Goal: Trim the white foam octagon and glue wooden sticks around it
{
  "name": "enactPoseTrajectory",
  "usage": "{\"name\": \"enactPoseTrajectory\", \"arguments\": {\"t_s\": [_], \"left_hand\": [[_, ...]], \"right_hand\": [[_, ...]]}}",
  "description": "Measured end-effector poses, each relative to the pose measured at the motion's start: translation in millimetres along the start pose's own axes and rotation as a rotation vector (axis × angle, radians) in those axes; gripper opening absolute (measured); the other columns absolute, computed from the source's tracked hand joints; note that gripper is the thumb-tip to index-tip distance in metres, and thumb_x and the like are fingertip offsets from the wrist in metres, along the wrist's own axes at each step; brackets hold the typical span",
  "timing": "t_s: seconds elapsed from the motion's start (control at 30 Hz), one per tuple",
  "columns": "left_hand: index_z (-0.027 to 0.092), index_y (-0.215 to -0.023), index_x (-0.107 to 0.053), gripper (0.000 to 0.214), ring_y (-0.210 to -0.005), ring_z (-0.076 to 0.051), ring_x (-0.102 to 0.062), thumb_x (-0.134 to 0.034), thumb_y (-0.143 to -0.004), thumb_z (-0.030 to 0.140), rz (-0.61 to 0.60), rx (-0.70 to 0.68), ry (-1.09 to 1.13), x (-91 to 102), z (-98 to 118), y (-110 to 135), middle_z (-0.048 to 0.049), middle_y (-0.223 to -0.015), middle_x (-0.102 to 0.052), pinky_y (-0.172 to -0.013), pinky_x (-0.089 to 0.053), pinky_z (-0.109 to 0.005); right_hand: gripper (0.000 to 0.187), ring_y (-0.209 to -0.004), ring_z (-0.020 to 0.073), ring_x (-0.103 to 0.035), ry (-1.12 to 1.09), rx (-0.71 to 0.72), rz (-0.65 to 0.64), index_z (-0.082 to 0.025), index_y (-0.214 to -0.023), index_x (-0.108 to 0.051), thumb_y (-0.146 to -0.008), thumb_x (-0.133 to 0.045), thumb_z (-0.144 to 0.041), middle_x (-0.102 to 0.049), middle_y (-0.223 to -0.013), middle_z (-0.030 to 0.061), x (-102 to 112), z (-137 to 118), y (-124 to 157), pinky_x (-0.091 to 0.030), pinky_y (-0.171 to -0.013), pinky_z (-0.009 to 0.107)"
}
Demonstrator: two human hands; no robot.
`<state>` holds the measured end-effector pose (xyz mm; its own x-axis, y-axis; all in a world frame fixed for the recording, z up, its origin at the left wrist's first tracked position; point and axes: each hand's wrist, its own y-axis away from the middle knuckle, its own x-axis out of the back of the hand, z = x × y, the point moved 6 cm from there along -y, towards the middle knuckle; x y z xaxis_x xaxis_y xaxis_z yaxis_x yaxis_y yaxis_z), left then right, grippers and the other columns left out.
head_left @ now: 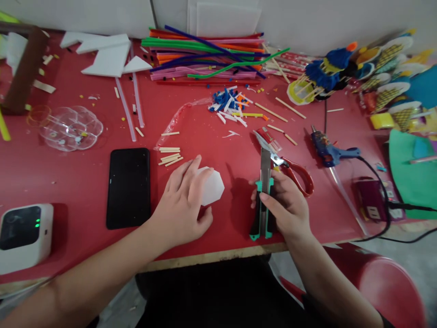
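Note:
My left hand (184, 200) is over the table with its fingers bent round a small white many-sided piece (213, 187), perhaps foam or card. The index finger lies across its left part and hides it, while the thumb is lower down. In my right hand (290, 205) is a black and green utility knife (262, 216), held upright in view with its wide blade pointing away from me. My right thumb presses on the knife's slider. Just beyond that hand lie red-handled scissors (302, 177), partly covered by it.
A black phone (129, 189) lies left of my left hand, near short wooden sticks (170, 157). A blue glue gun (331, 148) with a cable is at the right. Pipe cleaners (208, 54), white foam offcuts (105, 54) and blue-white scraps (228, 105) lie farther back.

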<state>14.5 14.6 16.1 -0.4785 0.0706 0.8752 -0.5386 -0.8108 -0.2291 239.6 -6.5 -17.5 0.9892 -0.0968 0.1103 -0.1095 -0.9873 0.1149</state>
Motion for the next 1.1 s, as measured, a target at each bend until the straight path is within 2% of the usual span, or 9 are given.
{"name": "enactPoseTrajectory", "arguments": {"t_s": [0.07, 0.17, 0.27, 0.4, 0.53, 0.63, 0.8, 1.1], "left_hand": [[0.006, -0.142, -0.042, 0.065, -0.146, -0.045, -0.038, -0.064, -0.082, 0.021, -0.007, -0.023, -0.038, 0.8, 1, -1, -0.0299, -0.154, -0.043, -0.114, -0.040, -0.064], [0.009, -0.137, -0.052, 0.052, -0.142, -0.042, -0.045, -0.061, -0.087, 0.022, -0.025, -0.115, -0.083, -1.4, 4, -3, -0.0234, -0.145, -0.057, -0.114, -0.043, -0.060], [0.014, -0.134, -0.058, 0.042, -0.134, -0.035, -0.056, -0.056, -0.093, 0.020, -0.048, -0.186, -0.092, -4.9, 7, -5, -0.0167, -0.136, -0.065, -0.110, -0.050, -0.052], [0.019, -0.128, -0.064, 0.033, -0.126, -0.031, -0.063, -0.054, -0.096, 0.023, -0.053, -0.210, -0.159, -5.0, 11, -5, -0.0132, -0.132, -0.068, -0.101, -0.057, -0.047], [0.017, -0.125, -0.066, 0.033, -0.117, -0.033, -0.067, -0.058, -0.095, 0.027, -0.051, -0.199, -0.228, -4.8, 18, -3, -0.0145, -0.126, -0.071, -0.090, -0.059, -0.047], [0.016, -0.126, -0.066, 0.036, -0.118, -0.035, -0.065, -0.059, -0.095, 0.033, -0.043, -0.185, -0.200, -5.1, 20, -2, -0.0160, -0.126, -0.070, -0.090, -0.058, -0.048], [0.019, -0.128, -0.067, 0.035, -0.119, -0.030, -0.065, -0.054, -0.096, 0.023, -0.007, -0.203, -0.194, -4.7, 20, -2, -0.0117, -0.129, -0.071, -0.090, -0.058, -0.043], [0.012, -0.128, -0.064, 0.036, -0.113, -0.032, -0.067, -0.053, -0.095, 0.024, 0.032, -0.210, -0.210, -4.4, 19, -3, -0.0151, -0.124, -0.072, -0.086, -0.059, -0.046]], "right_hand": [[0.033, -0.065, 0.0154, -0.069, 0.082, 0.001, 0.016, -0.024, -0.117, -0.058, -0.086, -0.068, -0.026, -0.073, -0.089, 0.0011, -1, -2, 0, -0.060, -0.053, 0.030], [0.027, -0.061, 0.0138, -0.065, 0.293, 0.035, -0.023, -0.022, -0.112, -0.062, -0.086, -0.067, -0.026, -0.069, -0.079, 0.0000, -7, -8, 0, -0.056, -0.051, 0.027], [0.026, -0.072, 0.0154, -0.067, 0.521, 0.144, -0.097, -0.021, -0.112, -0.066, -0.087, -0.064, -0.023, -0.070, -0.090, 0.0043, -15, -23, 0, -0.057, -0.057, 0.027], [0.036, -0.089, 0.0190, -0.070, 0.663, 0.268, -0.217, -0.021, -0.124, -0.063, -0.088, -0.059, -0.018, -0.073, -0.108, 0.0085, -28, -40, -1, -0.061, -0.070, 0.030], [0.037, -0.098, 0.0209, -0.071, 0.717, 0.375, -0.296, -0.019, -0.125, -0.064, -0.089, -0.056, -0.015, -0.073, -0.108, 0.0095, -39, -46, -2, -0.062, -0.084, 0.035], [0.036, -0.099, 0.0211, -0.071, 0.722, 0.418, -0.330, -0.018, -0.125, -0.065, -0.090, -0.055, -0.014, -0.073, -0.108, 0.0103, -44, -45, -2, -0.061, -0.088, 0.037], [0.038, -0.099, 0.0210, -0.071, 0.719, 0.422, -0.360, -0.022, -0.126, -0.065, -0.090, -0.054, -0.015, -0.073, -0.108, 0.0088, -45, -42, -2, -0.060, -0.089, 0.039], [0.040, -0.098, 0.0203, -0.071, 0.719, 0.420, -0.387, -0.020, -0.126, -0.065, -0.089, -0.054, -0.013, -0.073, -0.109, 0.0095, -44, -43, -3, -0.061, -0.089, 0.037]]}}
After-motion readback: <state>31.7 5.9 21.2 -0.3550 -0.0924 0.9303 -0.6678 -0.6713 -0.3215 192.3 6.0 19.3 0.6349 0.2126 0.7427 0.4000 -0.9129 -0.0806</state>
